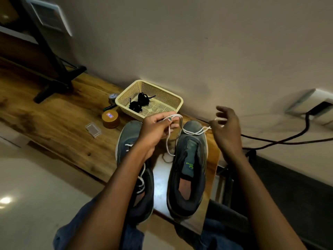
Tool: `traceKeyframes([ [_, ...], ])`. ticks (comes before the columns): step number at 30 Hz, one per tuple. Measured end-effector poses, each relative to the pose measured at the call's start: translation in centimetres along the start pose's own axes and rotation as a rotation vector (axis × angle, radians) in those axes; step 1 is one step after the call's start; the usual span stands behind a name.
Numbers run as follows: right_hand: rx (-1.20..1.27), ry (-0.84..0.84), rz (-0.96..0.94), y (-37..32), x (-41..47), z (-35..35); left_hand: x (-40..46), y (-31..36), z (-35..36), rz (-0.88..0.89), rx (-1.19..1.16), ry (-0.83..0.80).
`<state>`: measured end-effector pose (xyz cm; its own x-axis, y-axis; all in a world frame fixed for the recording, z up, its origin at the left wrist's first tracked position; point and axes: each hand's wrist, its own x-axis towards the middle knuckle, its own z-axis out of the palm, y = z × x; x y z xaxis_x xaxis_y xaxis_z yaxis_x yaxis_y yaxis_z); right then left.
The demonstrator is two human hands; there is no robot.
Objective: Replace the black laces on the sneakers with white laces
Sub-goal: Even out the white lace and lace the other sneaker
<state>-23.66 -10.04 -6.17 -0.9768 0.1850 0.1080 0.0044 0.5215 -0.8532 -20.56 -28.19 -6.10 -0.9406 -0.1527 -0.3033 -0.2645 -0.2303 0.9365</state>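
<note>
Lying in the yellow basket (171,101) behind the sneakers (188,170), the black laces (139,102) are seen. One white lace (191,131), threaded across the right sneaker's toe, is pinched at both ends by the left hand (156,129) and right hand (226,127).

A home room, by the look: a wooden table (59,112) against a plain wall, tiled floor (36,177) at 8 o'clock, wall socket (311,103) with cable (288,139) at 3 o'clock.
</note>
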Motion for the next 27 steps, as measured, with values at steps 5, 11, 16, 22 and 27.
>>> traceKeyframes([
  [5, 0.011, -0.298, -0.263, -2.8, -2.3, 2.1, -0.1, 0.3, 0.1, -0.100, -0.204, -0.099],
  [11, -0.073, -0.356, -0.217, -2.4, -3.4, 4.0, -0.2, 0.3, 0.6, -0.163, -0.398, -0.120],
  [16, -0.033, -0.301, -0.132, -2.4, -3.2, 4.2, -0.4, 0.3, 0.6, -0.166, -0.347, -0.122],
  [22, -0.101, -0.365, -0.047, -2.9, -2.8, 2.9, -0.1, 0.1, 0.3, -0.027, -0.293, 0.179],
  [27, 0.207, -0.514, 0.173, -3.0, -2.0, 0.4, 0.4, -0.6, -0.1, 0.181, -0.032, 0.378],
])
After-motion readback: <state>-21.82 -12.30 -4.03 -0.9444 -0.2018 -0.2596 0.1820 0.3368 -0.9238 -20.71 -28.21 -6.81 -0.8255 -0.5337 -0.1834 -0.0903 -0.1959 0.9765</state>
